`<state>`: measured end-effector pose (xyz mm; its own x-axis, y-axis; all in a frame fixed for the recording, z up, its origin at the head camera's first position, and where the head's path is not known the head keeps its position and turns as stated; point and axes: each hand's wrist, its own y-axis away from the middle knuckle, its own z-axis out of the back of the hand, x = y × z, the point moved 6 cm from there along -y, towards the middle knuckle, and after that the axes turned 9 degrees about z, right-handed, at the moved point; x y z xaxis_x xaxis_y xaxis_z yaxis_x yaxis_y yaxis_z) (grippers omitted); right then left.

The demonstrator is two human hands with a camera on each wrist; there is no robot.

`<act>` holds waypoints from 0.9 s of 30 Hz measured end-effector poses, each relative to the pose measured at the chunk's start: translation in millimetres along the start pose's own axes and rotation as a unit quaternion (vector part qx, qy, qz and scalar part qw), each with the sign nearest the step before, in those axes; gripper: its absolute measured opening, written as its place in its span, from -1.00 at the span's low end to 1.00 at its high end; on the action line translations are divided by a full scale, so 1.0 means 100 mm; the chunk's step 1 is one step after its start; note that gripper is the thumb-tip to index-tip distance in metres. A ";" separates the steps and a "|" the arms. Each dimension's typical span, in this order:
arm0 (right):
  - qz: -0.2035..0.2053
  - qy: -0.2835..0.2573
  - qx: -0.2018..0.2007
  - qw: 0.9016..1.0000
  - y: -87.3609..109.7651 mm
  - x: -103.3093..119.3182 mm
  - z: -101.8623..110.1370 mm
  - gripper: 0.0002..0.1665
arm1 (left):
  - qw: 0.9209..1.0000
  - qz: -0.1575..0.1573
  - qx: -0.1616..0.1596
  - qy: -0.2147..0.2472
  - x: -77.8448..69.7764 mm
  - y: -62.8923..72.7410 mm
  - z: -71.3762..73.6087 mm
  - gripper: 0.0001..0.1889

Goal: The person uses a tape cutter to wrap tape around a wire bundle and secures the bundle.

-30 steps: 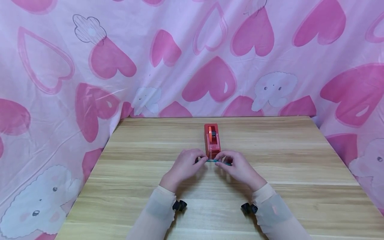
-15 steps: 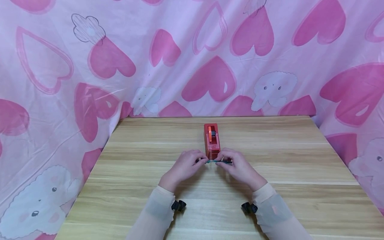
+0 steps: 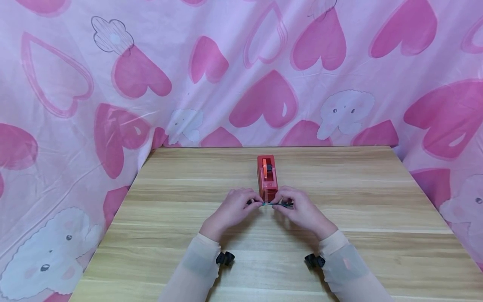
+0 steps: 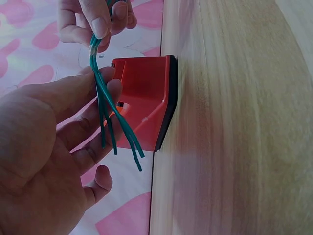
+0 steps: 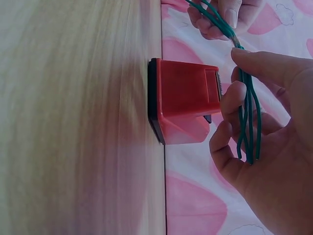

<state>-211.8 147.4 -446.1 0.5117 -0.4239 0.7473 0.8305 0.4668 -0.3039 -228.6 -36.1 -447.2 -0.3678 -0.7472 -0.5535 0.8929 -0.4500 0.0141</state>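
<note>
While the left hand and the right hand faced each other, each clamped thumb and fingers on the green wires, which spanned the short gap between them, raised above the desk. A pale tan band circled the bundle in that gap, just beside the right thumb. Working the bundle well seemed to call for a light, even pinch close to the band on both sides, with strands kept parallel and turned rather than tugged, since pulling might have slid them out. Loose ends splayed past the fingers toward each palm and could have snagged there. Just beyond the fingertips stood the red tape dispenser, its toothed edge facing them and leaving little room to push forward; whether any finger touched it could not be told. Farther beyond the fingers hung the pink heart-patterned curtain, well out of the way.
</note>
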 end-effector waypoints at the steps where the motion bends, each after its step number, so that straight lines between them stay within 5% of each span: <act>1: -0.004 -0.001 0.000 1.000 0.00 -0.01 0.00 -0.88 | 1.000 0.000 -0.001 -0.001 0.00 0.00 0.00 -0.80; 27: -0.063 -0.014 0.031 0.997 0.01 -0.12 0.00 -0.88 | 0.998 -0.022 -0.036 -0.045 -0.08 0.02 0.06 -0.82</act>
<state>-217.3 152.9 -454.9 0.3963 -0.4609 0.7941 0.8723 0.4588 -0.1690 -226.0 -34.3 -437.5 -0.4251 -0.7699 -0.4760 0.8910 -0.4486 -0.0702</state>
